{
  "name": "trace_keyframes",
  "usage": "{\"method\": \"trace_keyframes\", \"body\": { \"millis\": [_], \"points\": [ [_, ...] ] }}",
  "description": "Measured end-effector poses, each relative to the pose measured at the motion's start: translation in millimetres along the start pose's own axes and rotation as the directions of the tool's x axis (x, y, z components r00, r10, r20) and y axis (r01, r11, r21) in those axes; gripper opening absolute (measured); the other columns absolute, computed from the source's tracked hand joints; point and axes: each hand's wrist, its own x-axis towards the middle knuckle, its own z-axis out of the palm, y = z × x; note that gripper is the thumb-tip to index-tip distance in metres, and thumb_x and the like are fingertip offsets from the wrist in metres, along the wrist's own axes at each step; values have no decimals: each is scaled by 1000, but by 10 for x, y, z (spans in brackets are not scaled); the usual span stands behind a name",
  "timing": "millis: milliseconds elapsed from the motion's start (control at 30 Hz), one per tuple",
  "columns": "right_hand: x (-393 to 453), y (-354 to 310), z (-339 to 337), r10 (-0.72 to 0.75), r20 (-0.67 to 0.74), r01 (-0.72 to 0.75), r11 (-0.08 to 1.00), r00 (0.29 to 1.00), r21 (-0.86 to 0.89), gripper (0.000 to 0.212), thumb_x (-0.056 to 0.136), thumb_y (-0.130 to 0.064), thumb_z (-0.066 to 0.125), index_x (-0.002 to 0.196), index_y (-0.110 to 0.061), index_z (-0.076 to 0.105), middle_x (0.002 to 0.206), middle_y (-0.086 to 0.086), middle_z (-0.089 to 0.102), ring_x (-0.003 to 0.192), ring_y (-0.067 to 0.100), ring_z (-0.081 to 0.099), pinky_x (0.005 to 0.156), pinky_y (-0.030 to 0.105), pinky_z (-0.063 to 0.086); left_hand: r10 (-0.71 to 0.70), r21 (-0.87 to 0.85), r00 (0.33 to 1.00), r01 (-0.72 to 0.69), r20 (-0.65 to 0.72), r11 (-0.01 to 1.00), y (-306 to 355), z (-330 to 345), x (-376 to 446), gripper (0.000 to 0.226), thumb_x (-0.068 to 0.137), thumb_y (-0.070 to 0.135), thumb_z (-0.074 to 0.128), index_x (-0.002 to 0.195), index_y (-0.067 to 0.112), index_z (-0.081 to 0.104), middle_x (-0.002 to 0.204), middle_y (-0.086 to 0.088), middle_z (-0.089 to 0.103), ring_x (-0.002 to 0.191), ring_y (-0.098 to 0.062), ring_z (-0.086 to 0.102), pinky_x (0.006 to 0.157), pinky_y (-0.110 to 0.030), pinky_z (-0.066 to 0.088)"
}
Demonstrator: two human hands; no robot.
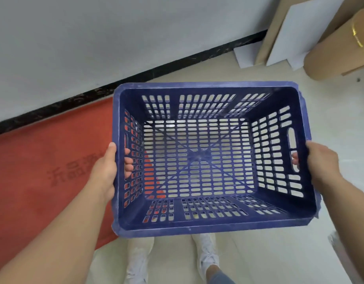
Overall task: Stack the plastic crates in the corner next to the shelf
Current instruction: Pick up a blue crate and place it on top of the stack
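Blue plastic crate [197, 158] hangs above the floor [259, 253]. Left hand [107, 171] and right hand [320, 162] grip its side handles.

The blue crate [209, 226] is scuffed, matt perforated plastic, the red mat [43, 160] dull cloth, the roll [336, 48] brown cardboard.

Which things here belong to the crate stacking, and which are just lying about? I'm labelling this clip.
Part of the job:
blue plastic crate, empty
left hand, gripping its left side handle
right hand, gripping its right side handle

Just lying about:
red mat along the wall
cardboard roll
white boards leaning on the wall
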Motion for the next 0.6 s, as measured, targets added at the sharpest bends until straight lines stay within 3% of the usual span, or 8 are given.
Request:
{"method": "trace_keyframes", "body": {
  "millis": [133, 267, 333, 400, 533, 600],
  "points": [
    [-454, -341, 367, -47, 77, 50, 998, 996, -33, 24, 82, -20, 45, 81, -9, 66, 71, 8, 63, 52, 17, 60, 53, 31, 44, 27, -67, 997, -32, -73, 997, 125, -713, -123, 45, 98, 48, 32, 87, 15, 62, 72, -4, 58, 60, -16, 52, 61, -30, 47],
    [-975, -541, 919, -98, 182, 113, 991, 978, -73, 22, 79, -17, 46, 64, -10, 61, 68, 13, 63, 52, 21, 57, 60, 35, 45, 21, -93, 987, -37, -162, 995, 168, -1524, -170, 45, 99, 46, 30, 86, 16, 61, 73, -5, 59, 54, -13, 57, 56, -27, 50],
    [-1239, -607, 1227, -102, 223, 121, 990, 969, -77, 21, 80, -16, 47, 66, -8, 60, 65, 11, 61, 49, 19, 54, 54, 30, 44, 2, -106, 981, -23, -193, 994, 175, -1972, -149, 46, 99, 46, 29, 87, 15, 60, 76, -7, 62, 48, -8, 61, 54, -24, 53],
    [-1521, -649, 1611, -108, 276, 136, 987, 955, -88, 19, 83, -16, 47, 73, -7, 60, 66, 10, 60, 51, 19, 54, 49, 26, 43, -28, -138, 974, -3, -224, 990, 182, -2474, -128, 47, 99, 47, 29, 88, 15, 60, 77, -8, 66, 49, -6, 64, 62, -27, 54],
    [-1927, -577, 2299, -157, 351, 214, 968, 923, -130, 22, 78, -20, 47, 60, -11, 56, 70, 16, 59, 63, 27, 52, 64, 44, 49, -50, -149, 956, 6, -290, 989, 131, -3214, -55, 46, 98, 48, 28, 89, 16, 59, 68, -4, 70, 59, -12, 67, 62, -27, 54],
    [-2080, -504, 2644, -131, 387, 185, 977, 913, -107, 19, 84, -19, 48, 68, -14, 58, 70, 12, 58, 59, 26, 52, 60, 35, 47, -66, -147, 934, 15, -351, 989, 46, -3504, 30, 43, 98, 46, 30, 90, 16, 60, 70, -5, 69, 63, -14, 66, 69, -30, 51]
  ]
}}
